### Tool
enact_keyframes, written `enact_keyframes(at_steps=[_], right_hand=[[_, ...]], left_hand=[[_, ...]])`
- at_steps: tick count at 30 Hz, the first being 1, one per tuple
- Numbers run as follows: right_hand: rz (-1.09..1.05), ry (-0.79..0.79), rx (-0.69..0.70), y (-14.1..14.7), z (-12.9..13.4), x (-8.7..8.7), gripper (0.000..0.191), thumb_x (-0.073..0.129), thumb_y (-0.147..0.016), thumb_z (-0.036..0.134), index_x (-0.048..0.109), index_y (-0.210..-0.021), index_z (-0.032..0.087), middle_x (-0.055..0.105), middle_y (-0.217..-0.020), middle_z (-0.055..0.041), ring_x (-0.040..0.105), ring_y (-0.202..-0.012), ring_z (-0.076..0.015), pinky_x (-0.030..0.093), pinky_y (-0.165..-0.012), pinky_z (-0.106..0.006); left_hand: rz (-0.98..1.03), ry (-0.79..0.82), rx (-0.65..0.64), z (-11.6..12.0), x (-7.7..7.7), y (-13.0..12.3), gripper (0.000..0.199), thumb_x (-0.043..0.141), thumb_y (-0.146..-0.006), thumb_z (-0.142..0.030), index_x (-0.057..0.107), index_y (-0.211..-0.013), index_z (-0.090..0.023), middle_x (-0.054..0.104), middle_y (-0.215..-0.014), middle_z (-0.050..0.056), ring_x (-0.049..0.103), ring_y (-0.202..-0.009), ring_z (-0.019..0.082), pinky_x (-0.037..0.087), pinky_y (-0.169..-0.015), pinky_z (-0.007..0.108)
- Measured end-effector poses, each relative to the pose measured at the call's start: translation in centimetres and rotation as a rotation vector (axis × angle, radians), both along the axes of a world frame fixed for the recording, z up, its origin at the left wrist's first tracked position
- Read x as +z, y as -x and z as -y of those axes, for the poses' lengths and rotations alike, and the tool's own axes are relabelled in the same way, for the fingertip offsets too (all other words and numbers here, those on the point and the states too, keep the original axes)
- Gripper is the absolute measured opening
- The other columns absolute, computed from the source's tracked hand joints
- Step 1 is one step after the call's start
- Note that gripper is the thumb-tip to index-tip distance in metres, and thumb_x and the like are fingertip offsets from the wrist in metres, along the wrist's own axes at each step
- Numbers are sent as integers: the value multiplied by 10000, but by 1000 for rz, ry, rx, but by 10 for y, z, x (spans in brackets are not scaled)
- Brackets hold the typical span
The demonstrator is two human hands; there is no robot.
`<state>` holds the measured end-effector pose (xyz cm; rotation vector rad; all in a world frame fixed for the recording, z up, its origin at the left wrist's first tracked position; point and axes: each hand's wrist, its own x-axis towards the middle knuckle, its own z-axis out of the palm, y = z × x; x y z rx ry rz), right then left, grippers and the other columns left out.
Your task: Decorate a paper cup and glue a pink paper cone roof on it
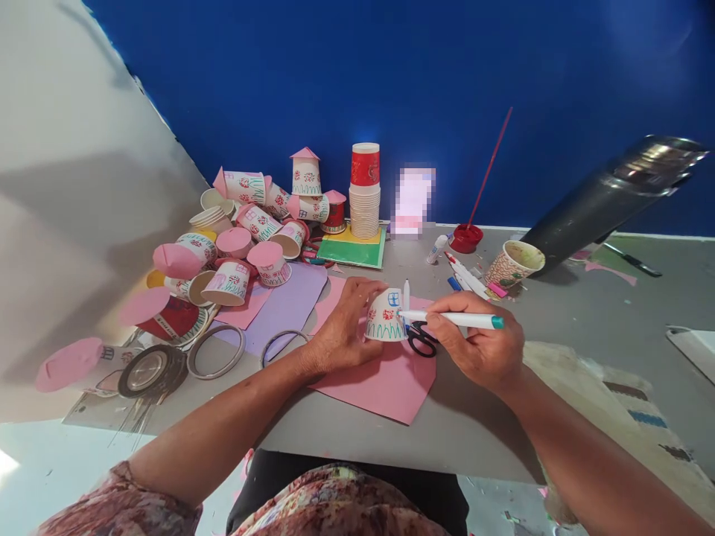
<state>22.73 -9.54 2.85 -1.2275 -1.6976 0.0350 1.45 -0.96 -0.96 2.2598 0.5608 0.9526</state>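
A white paper cup, upside down, bears a blue window, red flowers and green grass strokes. My left hand grips it from the left side. In my right hand is a white marker with a green end, its tip at the cup's right side. Pink paper lies beneath the cup. Black-handled scissors rest on the paper between my hands, and another white pen stands out behind the cup.
Decorated cups with pink paper roofs are piled at the left, near tape rolls. Behind are stacked cups on a green-yellow booklet. Farther right lie markers, a patterned cup and a leaning black flask.
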Motion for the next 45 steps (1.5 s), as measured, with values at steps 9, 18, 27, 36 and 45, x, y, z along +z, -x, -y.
enact_keyframes(at_steps=[9,18,27,36,45], right_hand=[[11,27,-6,0,-1,-1,125,620,-905,253,692,-803,243,748,-657,-6,635,-502,-145,505,-511,-261],[45,29,8,0,-3,-1,137,619,-904,257,703,-799,233,759,-682,-6,606,-491,-126,484,-513,-247],[-32,108,0,0,-4,0,136,634,-892,245,699,-774,227,714,-620,18,606,-492,-121,475,-517,-235],[-60,97,3,-3,-3,3,137,639,-913,223,696,-789,216,721,-629,32,631,-481,-106,465,-484,-206],[14,42,49,0,-5,-2,119,624,-920,197,678,-816,220,699,-602,31,576,-463,-100,461,-505,-214]], left_hand=[[-13,-13,0,0,-1,-1,784,693,-667,-72,460,-1386,-280,542,-1286,88,521,-1227,311,535,-1008,509],[-4,-20,1,1,0,-1,757,684,-684,-72,454,-1382,-255,528,-1280,95,521,-1221,299,532,-1014,498],[-19,52,-9,2,-2,-1,801,704,-649,-39,475,-1382,-265,531,-1279,84,532,-1232,298,539,-1029,507],[-33,30,-15,1,-1,-1,733,735,-715,-126,462,-1383,-262,526,-1281,93,521,-1225,296,540,-1004,491],[-16,6,-39,3,-1,-3,710,717,-719,-136,461,-1372,-244,515,-1255,100,525,-1197,289,545,-979,469]])
